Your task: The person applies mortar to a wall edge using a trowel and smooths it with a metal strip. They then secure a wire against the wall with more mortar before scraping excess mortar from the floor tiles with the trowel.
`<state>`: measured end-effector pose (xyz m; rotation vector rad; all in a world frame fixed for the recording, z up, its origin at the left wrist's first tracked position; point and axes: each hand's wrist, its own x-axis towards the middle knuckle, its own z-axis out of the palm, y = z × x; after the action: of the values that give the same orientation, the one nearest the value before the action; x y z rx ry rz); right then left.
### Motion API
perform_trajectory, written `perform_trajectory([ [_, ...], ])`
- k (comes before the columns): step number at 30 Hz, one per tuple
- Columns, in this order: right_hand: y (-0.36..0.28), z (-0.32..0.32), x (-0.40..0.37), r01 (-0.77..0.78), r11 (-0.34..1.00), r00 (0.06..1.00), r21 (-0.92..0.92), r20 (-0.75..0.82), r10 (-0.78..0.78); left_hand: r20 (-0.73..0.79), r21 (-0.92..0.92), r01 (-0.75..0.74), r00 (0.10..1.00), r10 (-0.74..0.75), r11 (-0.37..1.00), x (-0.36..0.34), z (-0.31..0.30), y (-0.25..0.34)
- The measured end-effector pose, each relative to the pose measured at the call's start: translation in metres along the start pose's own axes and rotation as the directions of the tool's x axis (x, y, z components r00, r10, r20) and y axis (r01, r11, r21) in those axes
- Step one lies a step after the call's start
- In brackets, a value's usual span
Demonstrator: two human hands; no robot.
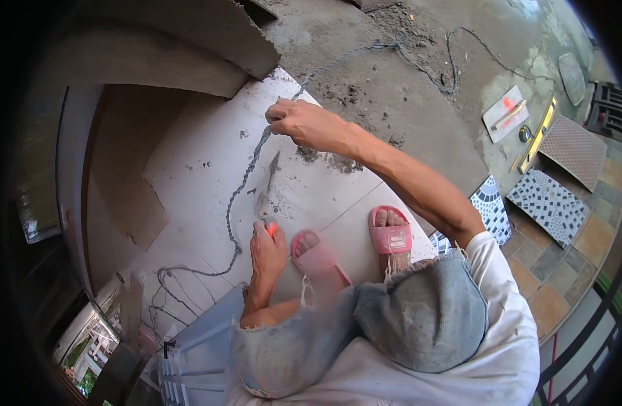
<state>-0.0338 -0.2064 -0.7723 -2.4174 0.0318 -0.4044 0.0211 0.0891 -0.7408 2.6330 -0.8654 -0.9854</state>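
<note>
My left hand (267,254) is closed around the orange handle of a pointed trowel (273,174), its narrow grey blade lying low over the white floor tiles (202,183). Farther forward, my right hand (303,123) pinches a dark twisted cord (234,203) near the tiles' edge. From those fingers the cord runs back down the tiles to loose loops at lower left. On the other side it continues over the rough cement floor (419,115). Bits of mortar dirty the tiles around the trowel.
My feet in pink sandals (392,237) stand on the tiles. To the right lie a plastering float (505,114), a yellow spirit level (539,134), a tape measure (525,133) and patterned tiles (549,205). Cardboard (169,40) overhangs at upper left. A blue plastic piece (202,355) is at lower left.
</note>
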Motion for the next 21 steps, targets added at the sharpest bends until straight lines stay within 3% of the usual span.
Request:
perform_trajectory([
  [3, -0.002, 0.011, 0.003, -0.012, 1.0, 0.999, -0.013, -0.039, 0.011, 0.001, -0.044, 0.038, 0.999, -0.038, 0.998, 0.026, 0.019, 0.011],
  [6, -0.008, 0.018, 0.005, -0.046, 0.999, 0.998, 0.002, -0.052, 0.046, 0.103, -0.1, 0.087, 0.992, -0.077, 0.991, 0.03, 0.028, 0.047],
  [8, -0.011, 0.021, 0.006, -0.052, 0.998, 0.997, 0.03, -0.049, 0.054, 0.165, -0.128, -0.003, 0.986, 0.024, 0.992, 0.026, 0.053, 0.058],
  [9, -0.008, 0.031, 0.004, -0.019, 0.999, 0.983, 0.032, -0.183, 0.024, 0.229, -0.155, -0.009, 0.972, 0.045, 0.988, 0.021, 0.066, 0.066],
  [10, -0.007, 0.033, 0.003, -0.022, 0.999, 0.986, 0.035, -0.167, 0.027, 0.286, -0.183, -0.013, 0.956, 0.066, 0.983, 0.018, 0.074, 0.072],
  [13, -0.003, 0.031, -0.001, -0.034, 0.999, 0.99, 0.039, -0.137, 0.039, 0.379, -0.273, -0.358, 0.813, 0.442, 0.893, 0.014, 0.081, 0.093],
  [16, -0.007, 0.027, 0.0, -0.062, 0.997, 0.992, 0.038, -0.106, 0.066, 0.406, -0.268, -0.201, 0.864, 0.299, 0.942, 0.025, 0.069, 0.1],
  [18, -0.017, 0.018, 0.004, -0.1, 0.995, 0.994, 0.025, -0.039, 0.101, 0.352, -0.263, -0.217, 0.886, 0.302, 0.94, 0.046, 0.057, 0.1],
  [19, -0.02, 0.02, 0.007, -0.097, 0.995, 0.992, 0.027, -0.085, 0.099, 0.318, -0.259, -0.222, 0.899, 0.3, 0.94, 0.058, 0.053, 0.102],
  [21, -0.024, 0.011, 0.018, -0.076, 0.997, 0.995, 0.02, -0.069, 0.078, 0.189, -0.129, -0.589, 0.775, 0.603, 0.798, 0.084, 0.063, 0.106],
])
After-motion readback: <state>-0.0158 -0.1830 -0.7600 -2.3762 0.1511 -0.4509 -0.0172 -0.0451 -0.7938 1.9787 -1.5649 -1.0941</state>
